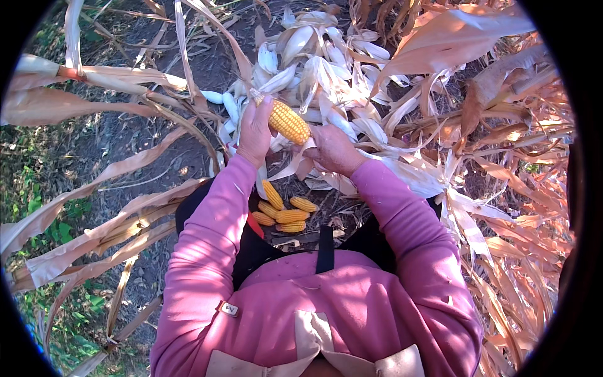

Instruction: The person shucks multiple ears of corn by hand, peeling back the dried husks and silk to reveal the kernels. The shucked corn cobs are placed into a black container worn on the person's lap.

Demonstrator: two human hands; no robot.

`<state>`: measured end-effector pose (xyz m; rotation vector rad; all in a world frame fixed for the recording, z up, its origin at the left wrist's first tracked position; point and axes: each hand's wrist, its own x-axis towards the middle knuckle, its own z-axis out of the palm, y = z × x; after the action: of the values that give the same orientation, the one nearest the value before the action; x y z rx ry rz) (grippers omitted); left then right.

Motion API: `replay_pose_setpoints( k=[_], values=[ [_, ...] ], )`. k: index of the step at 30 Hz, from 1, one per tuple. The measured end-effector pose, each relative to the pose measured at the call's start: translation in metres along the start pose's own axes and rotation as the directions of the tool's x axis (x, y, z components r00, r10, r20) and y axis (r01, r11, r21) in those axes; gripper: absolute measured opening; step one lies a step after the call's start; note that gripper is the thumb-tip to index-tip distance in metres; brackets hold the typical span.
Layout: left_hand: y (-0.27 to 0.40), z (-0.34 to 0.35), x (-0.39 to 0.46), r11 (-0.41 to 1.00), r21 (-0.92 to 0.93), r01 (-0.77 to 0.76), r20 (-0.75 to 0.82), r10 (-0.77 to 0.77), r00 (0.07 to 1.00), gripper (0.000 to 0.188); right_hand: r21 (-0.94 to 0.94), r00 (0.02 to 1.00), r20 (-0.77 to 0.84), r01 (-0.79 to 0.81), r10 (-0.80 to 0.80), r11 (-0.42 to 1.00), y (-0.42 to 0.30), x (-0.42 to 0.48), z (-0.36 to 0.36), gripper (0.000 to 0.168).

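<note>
A yellow ear of corn [288, 121], its kernels bare, is held slantwise in front of me. My left hand [256, 129] grips it near the upper left end, thumb lying along the ear. At the lower right end, my right hand [332, 148] has its fingers closed on pale dry husk [297, 162], which hangs down below the ear. The fingertips of both hands are partly hidden. On the ground between my legs lie several husked ears of corn [292, 216] in a small heap.
Beyond my hands spreads a pile of pale husks and ears in husk [325, 70]. Dry corn stalks [108, 82] with long leaves reach in from the left. Dense dry leaves [518, 184] crowd the right. Green weeds [61, 231] grow at the left edge.
</note>
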<state>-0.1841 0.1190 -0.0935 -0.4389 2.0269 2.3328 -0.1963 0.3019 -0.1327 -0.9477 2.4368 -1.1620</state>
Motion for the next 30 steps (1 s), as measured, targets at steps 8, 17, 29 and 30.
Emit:
replay_pose_setpoints(
  k=[8,17,29,30],
  values=[
    [-0.013,-0.012,0.006,0.831,-0.428,0.356,0.072,-0.361,0.93,0.029,0.04,0.981,0.171,0.081,-0.087,0.996,-0.028,0.001,0.0,0.029],
    [-0.017,-0.033,0.001,0.77,0.638,-0.02,0.343,-0.261,0.902,0.045,-0.398,0.952,-0.026,-0.289,0.304,0.871,0.04,-0.03,-0.078,0.034],
    [-0.009,-0.023,-0.016,0.481,0.82,-0.31,0.501,-0.341,0.795,0.055,-0.564,0.769,-0.342,-0.628,0.54,0.536,0.16,-0.208,-0.189,0.037],
    [-0.018,-0.027,-0.016,0.502,0.776,-0.382,0.563,-0.277,0.779,0.052,-0.662,0.68,-0.27,-0.646,0.682,0.381,0.157,-0.225,-0.19,0.044]
  ],
)
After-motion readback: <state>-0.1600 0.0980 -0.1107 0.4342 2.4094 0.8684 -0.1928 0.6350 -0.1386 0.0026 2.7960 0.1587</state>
